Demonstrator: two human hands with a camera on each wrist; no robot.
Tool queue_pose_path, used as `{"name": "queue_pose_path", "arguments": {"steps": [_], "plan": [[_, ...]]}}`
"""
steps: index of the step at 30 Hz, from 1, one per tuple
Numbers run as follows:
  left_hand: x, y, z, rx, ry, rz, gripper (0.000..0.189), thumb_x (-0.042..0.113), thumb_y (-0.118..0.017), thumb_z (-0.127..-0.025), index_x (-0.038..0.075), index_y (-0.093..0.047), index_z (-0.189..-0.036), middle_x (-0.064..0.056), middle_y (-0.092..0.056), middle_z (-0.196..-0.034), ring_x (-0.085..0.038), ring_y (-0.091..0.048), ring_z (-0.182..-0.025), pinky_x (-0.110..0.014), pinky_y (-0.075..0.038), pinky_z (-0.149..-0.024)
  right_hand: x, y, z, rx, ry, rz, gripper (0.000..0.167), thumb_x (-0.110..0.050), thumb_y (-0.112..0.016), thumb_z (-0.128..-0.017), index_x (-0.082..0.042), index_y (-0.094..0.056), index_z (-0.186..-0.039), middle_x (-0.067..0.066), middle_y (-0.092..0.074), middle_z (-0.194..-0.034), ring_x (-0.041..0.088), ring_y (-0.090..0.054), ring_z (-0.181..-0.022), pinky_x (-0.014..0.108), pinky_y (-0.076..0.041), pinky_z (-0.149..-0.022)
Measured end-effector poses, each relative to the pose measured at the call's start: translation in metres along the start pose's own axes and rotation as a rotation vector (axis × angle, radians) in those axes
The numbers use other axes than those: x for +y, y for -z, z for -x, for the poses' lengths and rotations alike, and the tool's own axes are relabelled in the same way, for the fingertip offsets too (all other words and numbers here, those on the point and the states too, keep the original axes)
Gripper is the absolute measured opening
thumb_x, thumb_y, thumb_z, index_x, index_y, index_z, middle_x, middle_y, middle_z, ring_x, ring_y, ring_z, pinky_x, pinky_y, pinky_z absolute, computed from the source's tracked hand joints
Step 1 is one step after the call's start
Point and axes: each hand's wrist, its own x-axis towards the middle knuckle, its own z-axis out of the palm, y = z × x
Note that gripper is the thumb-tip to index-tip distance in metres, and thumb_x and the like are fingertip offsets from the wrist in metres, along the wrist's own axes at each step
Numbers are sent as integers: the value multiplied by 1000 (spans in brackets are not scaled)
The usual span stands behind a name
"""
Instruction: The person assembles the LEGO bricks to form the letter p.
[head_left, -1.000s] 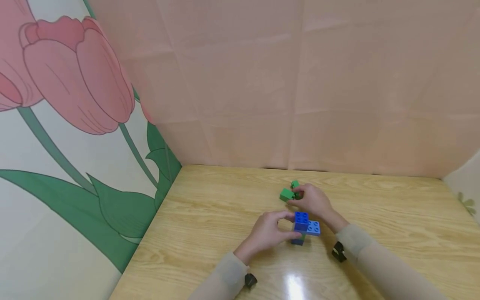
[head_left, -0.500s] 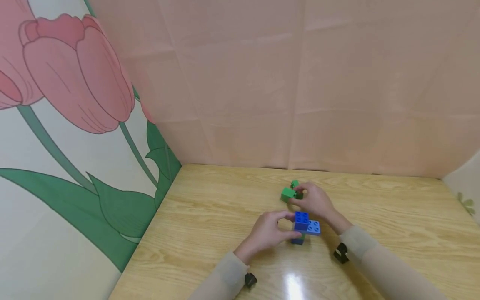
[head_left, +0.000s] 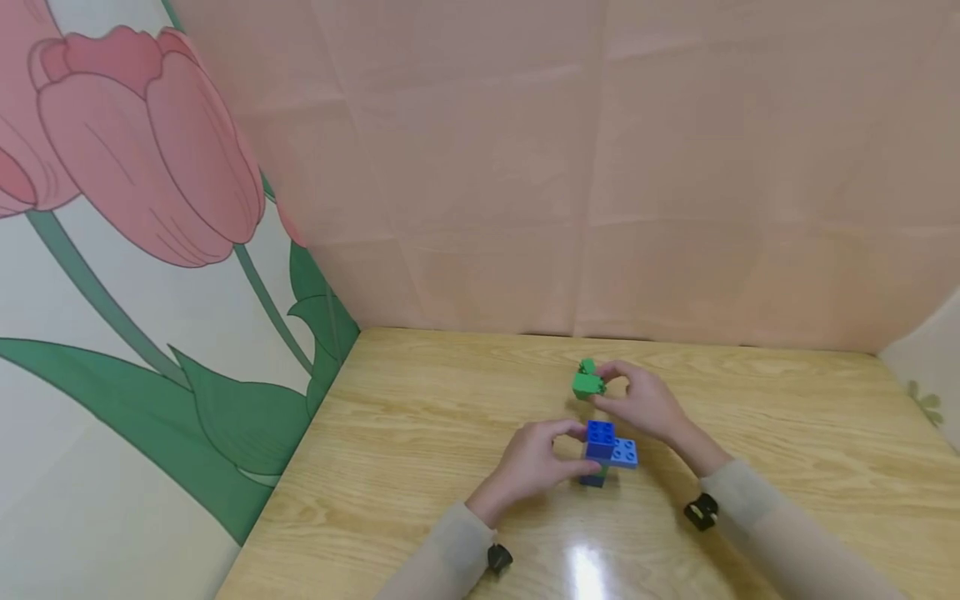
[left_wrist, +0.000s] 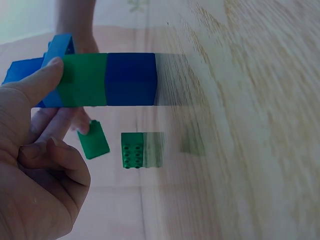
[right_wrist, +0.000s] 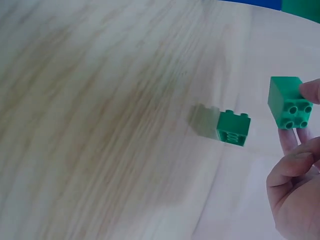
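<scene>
A stack of toy building blocks (head_left: 600, 440) stands upright on the table, pinched between the thumb and fingers of my left hand (head_left: 528, 468). From the bottom it runs dark blue block (left_wrist: 131, 79), green block (left_wrist: 86, 80), a light blue piece (head_left: 624, 452) jutting out to the right, then a blue block on top. My right hand (head_left: 651, 408), beyond the stack, pinches a green building block (right_wrist: 286, 95) raised off the table, its studs facing sideways. Behind it a second green block (right_wrist: 233, 127) lies on its side on the table, partly hidden in the head view.
The wooden table (head_left: 420, 417) ends at a pink cloth backdrop (head_left: 480, 167). On the left rises a panel with printed tulips (head_left: 150, 158). Each wrist bears a small black device (head_left: 702, 511).
My right hand has lifted the green block off the table and drawn it slightly right, away from the other green block. My left hand stays on the stack.
</scene>
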Motion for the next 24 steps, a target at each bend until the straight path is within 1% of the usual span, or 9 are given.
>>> {"name": "queue_pose_path", "arguments": {"steps": [1, 3, 6, 8, 11, 13, 16, 20, 24], "plan": [[0, 0, 0, 1, 0, 0, 44, 44, -82, -88, 26, -71, -127, 20, -70, -117, -12, -66, -115, -32, -53, -95, 0, 2, 1, 2, 10, -1, 49, -38, -82, -90, -10, -67, -127, 9, -69, -120, 34, -63, -109, 50, -52, -87], [0, 0, 0, 0, -1, 0, 44, 45, -82, -88, 27, -71, -127, 20, -70, -117, -11, -65, -116, -33, -53, -96, 0, 4, 5, 9, 19, 0, 49, -39, -81, -90, -11, -67, -128, 8, -69, -119, 33, -63, -107, 48, -53, -86], [0, 0, 0, 1, 0, 1, 45, 45, -82, -89, 27, -71, -128, 20, -70, -118, -10, -65, -117, -34, -52, -98, 0, 10, 10, 21, 35, 1, 47, -40, -82, -90, -14, -68, -127, 6, -68, -117, 26, -63, -87, 37, -52, -72], [1, 0, 1, 0, 4, 2, 46, 45, -82, -88, 27, -71, -129, 20, -70, -119, -10, -65, -118, -34, -52, -99, -1, 13, 14, 32, 53, -4, 45, -40, -82, -91, -15, -68, -126, 5, -68, -116, 19, -56, -70, 30, -47, -59], [0, 0, 1, 0, 10, 6, 46, 44, -82, -88, 26, -71, -129, 19, -70, -119, -11, -64, -118, -34, -51, -99, -4, 20, 20, 44, 84, -16, 44, -39, -81, -91, -14, -69, -126, 6, -69, -116, 12, -43, -56, 27, -39, -49], [0, 0, 1, 2, 7, 5, 46, 44, -82, -88, 26, -71, -129, 19, -70, -119, -11, -65, -118, -35, -52, -99, -7, 26, 25, 53, 104, -20, 46, -39, -81, -92, -13, -68, -128, 8, -69, -117, 10, -39, -52, 27, -37, -47], [0, -1, 1, 2, 2, -1, 46, 44, -82, -89, 25, -71, -129, 19, -70, -119, -11, -65, -118, -35, -52, -100, -11, 36, 34, 69, 113, -17, 47, -41, -81, -91, -13, -67, -127, 8, -69, -117, 8, -37, -49, 27, -36, -43], [0, -2, 1, 2, 12, -2, 46, 45, -82, -88, 27, -71, -129, 20, -69, -118, -10, -64, -119, -34, -50, -101, -16, 48, 44, 88, 132, -5, 43, -39, -83, -90, -16, -66, -123, 5, -69, -115, 7, -37, -45, 27, -34, -38], [0, -2, 1, 7, 21, 2, 45, 45, -82, -88, 28, -71, -129, 21, -69, -117, -10, -64, -119, -34, -50, -101, -21, 57, 52, 102, 173, 14, 39, -35, -84, -90, -18, -67, -121, 2, -70, -113, 7, -35, -45, 27, -34, -39]]}}
